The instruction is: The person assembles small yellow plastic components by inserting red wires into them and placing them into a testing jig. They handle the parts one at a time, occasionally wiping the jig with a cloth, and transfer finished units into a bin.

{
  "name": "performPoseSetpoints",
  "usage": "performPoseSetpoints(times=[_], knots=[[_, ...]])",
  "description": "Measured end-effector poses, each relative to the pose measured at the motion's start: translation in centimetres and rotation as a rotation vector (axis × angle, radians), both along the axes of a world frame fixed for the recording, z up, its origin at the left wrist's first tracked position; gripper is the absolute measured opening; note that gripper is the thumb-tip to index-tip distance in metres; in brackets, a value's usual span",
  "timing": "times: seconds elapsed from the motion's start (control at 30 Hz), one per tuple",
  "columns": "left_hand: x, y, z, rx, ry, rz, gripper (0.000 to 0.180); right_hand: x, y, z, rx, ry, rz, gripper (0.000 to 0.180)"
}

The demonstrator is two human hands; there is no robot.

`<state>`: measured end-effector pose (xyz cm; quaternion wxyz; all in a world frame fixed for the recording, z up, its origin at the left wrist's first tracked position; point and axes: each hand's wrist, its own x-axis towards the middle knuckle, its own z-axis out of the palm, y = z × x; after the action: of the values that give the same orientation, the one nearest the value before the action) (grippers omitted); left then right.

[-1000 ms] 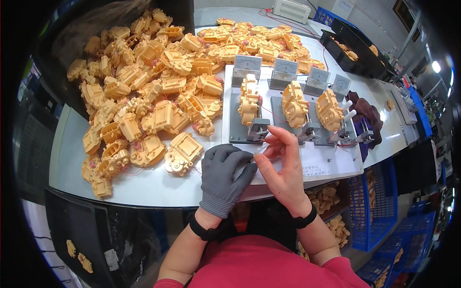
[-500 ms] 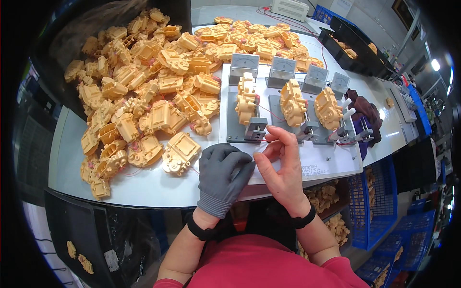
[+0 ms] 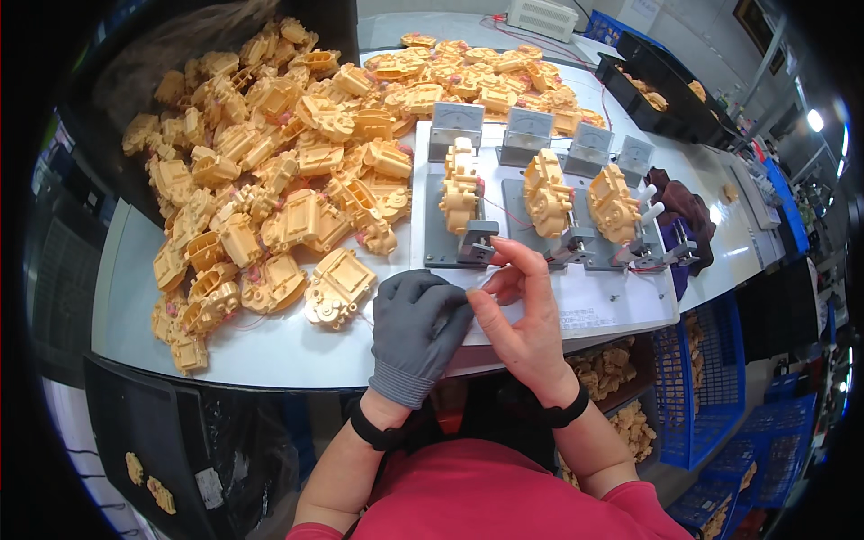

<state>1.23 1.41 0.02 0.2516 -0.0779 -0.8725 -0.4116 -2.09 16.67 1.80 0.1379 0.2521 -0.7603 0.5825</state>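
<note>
A white worktable [image 3: 270, 346] in a factory room, flanked by blue crates [image 3: 711, 396] and black bins [image 3: 666, 85], carries a broad heap of yellow plastic housings [image 3: 270, 171]. On a white test board [image 3: 621, 310] at the near edge, three housings stand clamped upright before grey meters [image 3: 526, 135]; the leftmost clamped housing [image 3: 461, 184] has its long axis running away from the worker. The gloved left hand [image 3: 418, 328] is curled, fingers meeting the bare right hand [image 3: 522, 315], whose pinched fingertips sit just beside the grey clamp [image 3: 477, 241]. Whether they grip anything cannot be told.
</note>
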Motion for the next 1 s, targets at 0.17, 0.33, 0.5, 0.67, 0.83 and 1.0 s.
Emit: performPoseSetpoints(times=[0.17, 0.33, 0.5, 0.67, 0.83, 1.0], knots=[[-0.4, -0.4, -1.2, 0.011, 0.032, -0.065, 0.024, -0.2, 0.2, 1.2, 0.019, 0.012, 0.034, 0.056], [0.0, -0.8, -2.3, 0.024, -0.068, 0.034, 0.031, -0.8, -0.5, 1.0, -0.054, -0.021, 0.145, 0.058], [0.0, -1.2, -1.4, 0.235, -0.184, -0.050, 0.027, -0.9, 0.0, 0.8, -0.112, -0.002, 0.112, 0.049], [-4.7, -4.4, 6.3, 0.318, -0.185, -0.118, 0.042, -0.5, -0.2, 1.3, -0.102, 0.013, 0.163, 0.035], [-13.9, -1.9, 10.0, -0.117, -0.573, -0.195, 0.086, -0.9, 0.3, 0.8, -0.079, 0.124, 0.106, 0.032], [-17.9, -6.2, 9.3, -0.010, -0.356, -0.267, 0.068, -1.3, -1.0, -0.5, -0.132, 0.237, 0.079, 0.036]])
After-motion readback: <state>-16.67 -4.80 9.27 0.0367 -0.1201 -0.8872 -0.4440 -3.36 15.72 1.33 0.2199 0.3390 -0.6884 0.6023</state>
